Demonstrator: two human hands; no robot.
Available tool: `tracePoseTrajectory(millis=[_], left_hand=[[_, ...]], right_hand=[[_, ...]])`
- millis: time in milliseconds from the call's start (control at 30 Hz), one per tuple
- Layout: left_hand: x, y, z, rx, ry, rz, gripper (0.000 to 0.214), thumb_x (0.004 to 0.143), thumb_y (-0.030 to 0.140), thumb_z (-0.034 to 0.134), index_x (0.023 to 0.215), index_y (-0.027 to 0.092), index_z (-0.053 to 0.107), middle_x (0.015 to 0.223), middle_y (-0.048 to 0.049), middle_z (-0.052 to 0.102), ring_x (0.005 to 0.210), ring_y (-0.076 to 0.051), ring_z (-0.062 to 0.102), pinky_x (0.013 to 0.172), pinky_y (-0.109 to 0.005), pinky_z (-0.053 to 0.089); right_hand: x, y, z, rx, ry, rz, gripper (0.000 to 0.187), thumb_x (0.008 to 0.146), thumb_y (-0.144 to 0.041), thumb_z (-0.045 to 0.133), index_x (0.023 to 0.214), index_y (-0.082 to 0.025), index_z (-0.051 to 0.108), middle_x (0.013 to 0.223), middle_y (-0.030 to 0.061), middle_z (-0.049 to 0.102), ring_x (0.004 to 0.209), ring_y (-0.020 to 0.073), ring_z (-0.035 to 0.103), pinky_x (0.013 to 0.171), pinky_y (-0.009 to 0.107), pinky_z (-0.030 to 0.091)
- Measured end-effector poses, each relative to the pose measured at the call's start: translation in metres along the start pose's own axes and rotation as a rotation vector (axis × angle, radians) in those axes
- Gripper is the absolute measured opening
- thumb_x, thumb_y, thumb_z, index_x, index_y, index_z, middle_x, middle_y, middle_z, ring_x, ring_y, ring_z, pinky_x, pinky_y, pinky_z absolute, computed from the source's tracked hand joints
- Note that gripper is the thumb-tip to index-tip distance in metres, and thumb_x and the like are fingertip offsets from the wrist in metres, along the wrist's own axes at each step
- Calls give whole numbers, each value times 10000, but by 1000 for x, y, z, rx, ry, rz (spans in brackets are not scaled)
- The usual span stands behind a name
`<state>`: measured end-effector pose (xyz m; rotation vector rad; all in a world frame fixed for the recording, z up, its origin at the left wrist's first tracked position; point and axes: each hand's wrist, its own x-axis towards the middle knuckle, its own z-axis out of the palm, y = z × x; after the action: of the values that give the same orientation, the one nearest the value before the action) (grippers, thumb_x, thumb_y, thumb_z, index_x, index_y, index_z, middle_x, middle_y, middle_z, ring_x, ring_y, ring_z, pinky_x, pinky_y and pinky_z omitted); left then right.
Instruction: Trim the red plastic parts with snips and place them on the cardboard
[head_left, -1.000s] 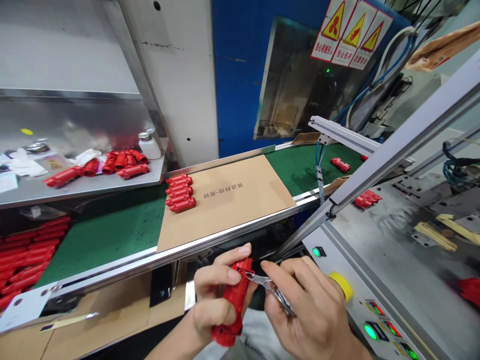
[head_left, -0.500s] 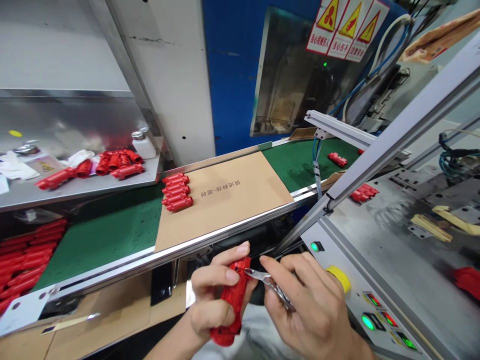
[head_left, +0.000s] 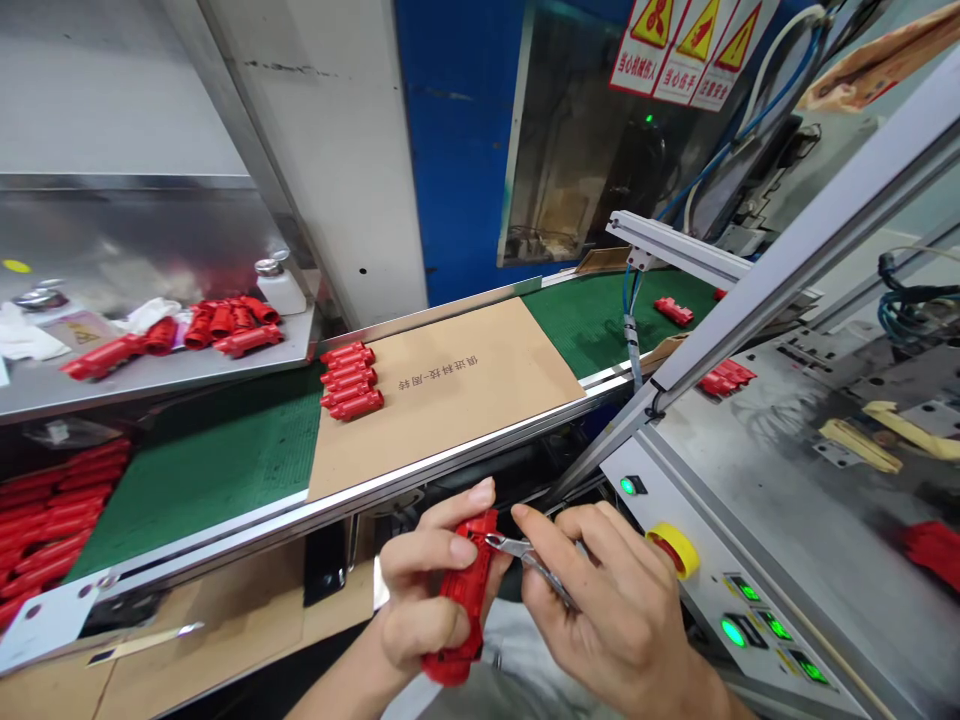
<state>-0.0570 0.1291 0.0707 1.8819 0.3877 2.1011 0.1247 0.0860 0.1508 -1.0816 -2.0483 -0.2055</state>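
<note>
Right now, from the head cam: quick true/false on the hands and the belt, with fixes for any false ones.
1. The left hand grips a red plastic part. True.
2. The right hand holds side cutters, tips at the upper end of that part. True.
3. The red parts on the cardboard sheet lie scattered across it. False: they sit side by side in a tight group at one end of the sheet.
4. The emergency-stop button has a blue collar. False: its collar is yellow.
</note>
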Motion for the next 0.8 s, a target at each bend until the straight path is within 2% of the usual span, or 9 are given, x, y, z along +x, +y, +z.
tracePoseTrajectory(millis=[67, 200, 433, 600, 800], left_hand=[[-2, -1, -1, 4, -2, 2, 423, 857, -103, 735, 879, 252, 507, 1255, 73, 609, 1338, -295, 737, 1084, -529, 713], [-3, -1, -3, -27, -15, 20, 443, 826, -143, 718, 868, 243, 506, 1321, 59, 620, 1344, -335, 733, 1110, -616, 685], [8, 9, -3, -41, -69, -39, 516, 764, -226, 707, 833, 208, 437, 1346, 42, 569, 1350, -348, 727, 1055, -544, 734], [16, 16, 2, -99, -53, -154, 501, 827, -207, 679, 825, 202, 389, 1251, 31, 562, 1302, -324, 758, 1039, -522, 745], [18, 19, 3, -154, -75, -200, 492, 848, -204, 658, 833, 198, 376, 1260, 24, 554, 1302, -338, 756, 1041, -554, 742]], right_hand=[[-2, 1, 1, 0, 6, -12, 414, 924, -43, 715, 1333, -101, 752, 838, 68, 673, 749, 198, 577, 642, 346, 461], [-5, 3, 2, -17, 8, -35, 434, 932, -58, 727, 1363, -102, 735, 805, 53, 662, 712, 189, 552, 634, 344, 449], [-12, 14, 12, 48, 22, -38, 464, 937, -58, 694, 1392, -149, 697, 832, 37, 686, 718, 165, 579, 647, 311, 477], [-18, 22, 22, 85, 43, -30, 428, 956, -78, 661, 1372, -174, 701, 835, 25, 683, 702, 155, 594, 624, 297, 475], [-18, 23, 26, 104, 67, -12, 327, 972, -83, 641, 1269, -167, 749, 796, 15, 691, 671, 146, 621, 596, 297, 447]])
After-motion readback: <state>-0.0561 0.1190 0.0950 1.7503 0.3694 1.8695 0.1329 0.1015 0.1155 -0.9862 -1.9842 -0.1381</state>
